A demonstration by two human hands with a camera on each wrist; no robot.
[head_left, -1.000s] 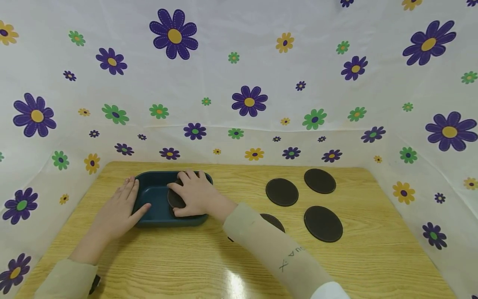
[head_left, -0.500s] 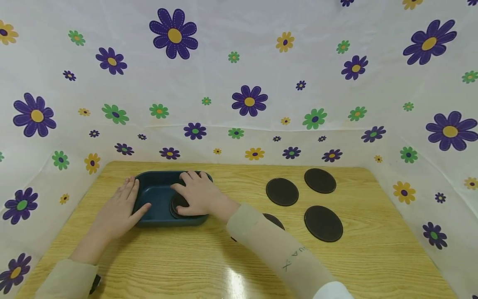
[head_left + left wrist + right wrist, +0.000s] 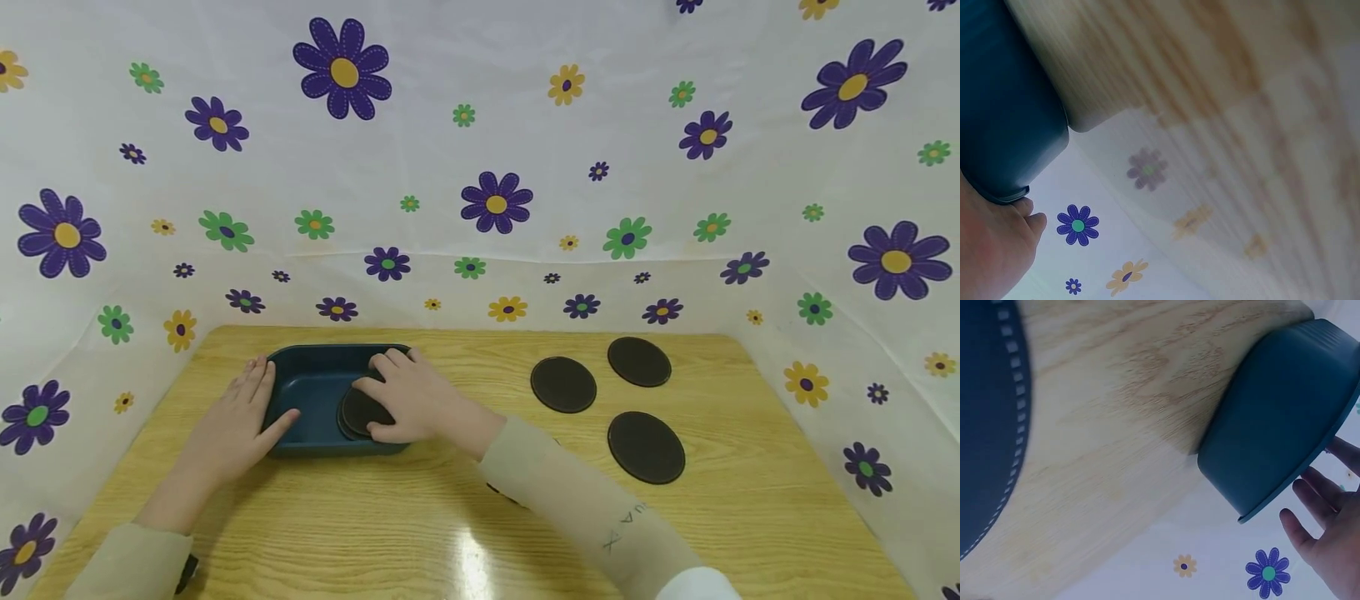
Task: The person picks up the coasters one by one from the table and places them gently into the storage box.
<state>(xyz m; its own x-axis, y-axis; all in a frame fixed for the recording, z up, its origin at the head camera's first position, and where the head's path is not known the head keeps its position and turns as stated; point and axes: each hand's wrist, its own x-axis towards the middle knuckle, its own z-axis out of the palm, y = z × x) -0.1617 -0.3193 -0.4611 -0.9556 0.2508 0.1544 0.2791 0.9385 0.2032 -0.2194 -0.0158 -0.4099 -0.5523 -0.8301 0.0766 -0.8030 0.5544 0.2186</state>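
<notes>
A dark teal plastic basin [image 3: 311, 400] stands at the back left of the table. In its right part lies a round black coaster [image 3: 363, 414], with another rim showing under its edge. My left hand [image 3: 232, 425] rests flat against the basin's left end, thumb over the rim. My right hand [image 3: 423, 400] is over the basin's right end, fingers loosely bent, thumb close to the coaster's edge; whether it touches cannot be seen. The right wrist view shows those fingers [image 3: 1322, 503] spread at the basin's rim, with no coaster visible between them.
Three black coasters lie flat on the wooden table [image 3: 420, 533] at the right: one nearer [image 3: 646, 447], one in the middle [image 3: 563, 384], one at the back [image 3: 639, 362]. My right sleeve [image 3: 592, 500] covers part of the table. A flowered cloth [image 3: 480, 125] surrounds the back and sides.
The coaster in my right hand has gone down from tilted to lying in the basin. My right hand has loosened and shifted slightly right. The left hand keeps its place.
</notes>
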